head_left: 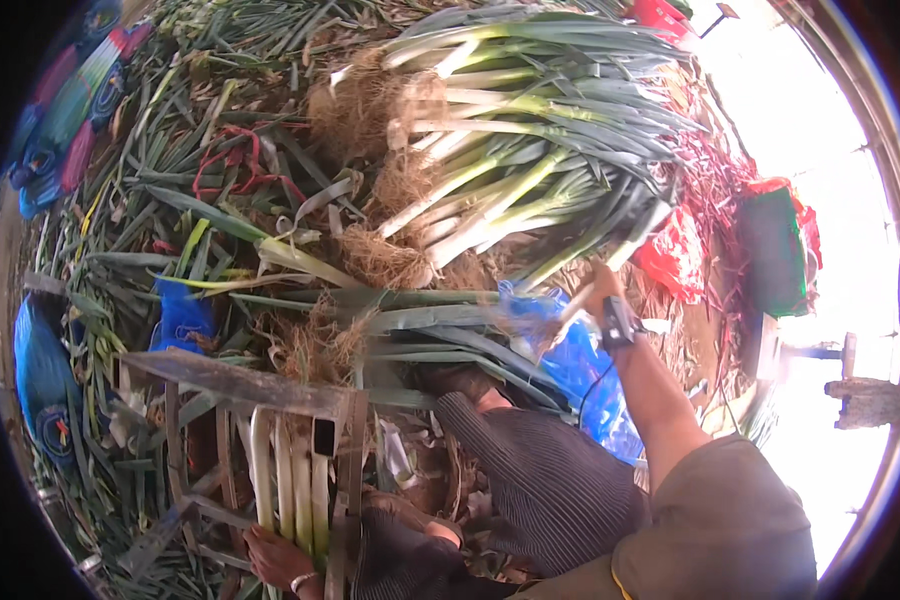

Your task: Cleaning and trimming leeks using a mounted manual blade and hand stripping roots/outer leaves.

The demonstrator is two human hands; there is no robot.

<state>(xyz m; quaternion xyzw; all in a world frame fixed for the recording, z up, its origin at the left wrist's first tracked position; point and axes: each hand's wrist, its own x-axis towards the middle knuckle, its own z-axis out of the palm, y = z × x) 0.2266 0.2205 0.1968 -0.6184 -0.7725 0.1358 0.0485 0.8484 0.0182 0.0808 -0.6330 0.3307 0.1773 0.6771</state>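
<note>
My right hand (603, 288), with a dark watch on its wrist, is closed around a leek (638, 238). The leek's pale shaft shows on both sides of the fist, and its blurred root end points down toward a blue plastic bag (580, 365). At the lower left, my left hand (273, 558), wearing a bracelet, is closed on several white leek shafts (287, 480). Those shafts stand side by side within a metal frame (245, 385), their roots above its top bar. Beyond my right hand lies a large pile of leeks (510, 150), roots to the left.
Loose leaves and trimmings (120, 250) cover the ground at left. Red strands (240, 165) lie among them. Blue netting rolls (45, 370) line the left edge. A red plastic bag (673, 255) and a green crate (770, 255) are at right. My knees (540, 460) are between both hands.
</note>
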